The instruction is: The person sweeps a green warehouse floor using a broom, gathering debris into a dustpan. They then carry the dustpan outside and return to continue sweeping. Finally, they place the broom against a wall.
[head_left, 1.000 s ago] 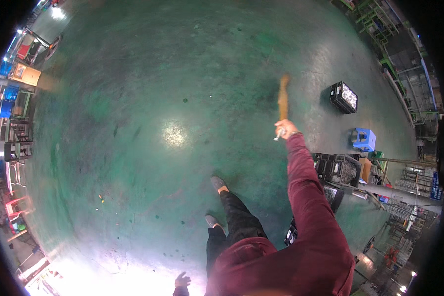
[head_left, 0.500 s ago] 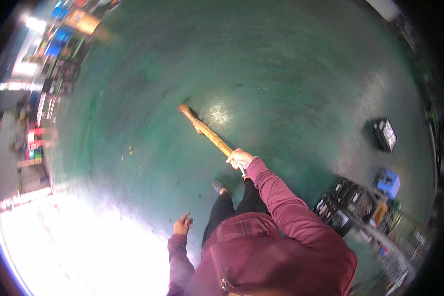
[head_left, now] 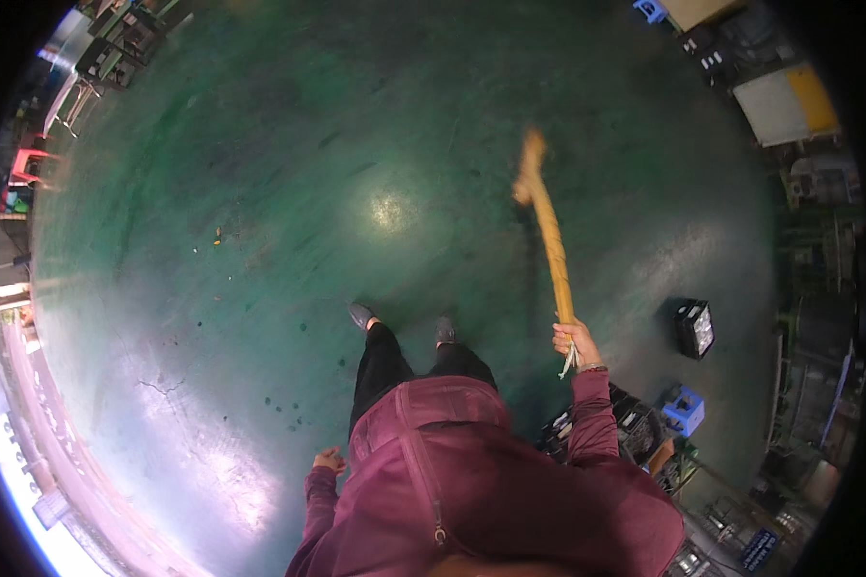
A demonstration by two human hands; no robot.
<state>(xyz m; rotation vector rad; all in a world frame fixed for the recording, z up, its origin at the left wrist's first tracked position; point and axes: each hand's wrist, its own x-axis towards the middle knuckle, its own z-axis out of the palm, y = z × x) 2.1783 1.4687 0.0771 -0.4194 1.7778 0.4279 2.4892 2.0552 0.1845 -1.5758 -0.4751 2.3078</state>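
My right hand (head_left: 575, 341) is closed round the grip end of a straw broom (head_left: 550, 236), held out ahead and to the right. Its long yellow handle looks wrapped, and a white cord hangs from the grip end below my fingers. The far end is brownish, seen edge-on and smeared by motion; I cannot tell whether it touches the floor. Low beside my waist, my left hand (head_left: 329, 462) holds nothing visible, its fingers loosely bent and partly apart.
Around me spreads a green, scuffed floor (head_left: 289, 192). To the right are a black crate (head_left: 695, 328), a blue stool (head_left: 683, 411) and dark crates (head_left: 635, 423) by my right arm. Small yellow litter (head_left: 217, 236) lies at left. A red stool (head_left: 29, 165) stands at the left edge.
The broom has swung from pointing ahead-left to pointing ahead, right of my body, with my right hand still round it. My left hand has drawn back toward my waist. The view has turned.
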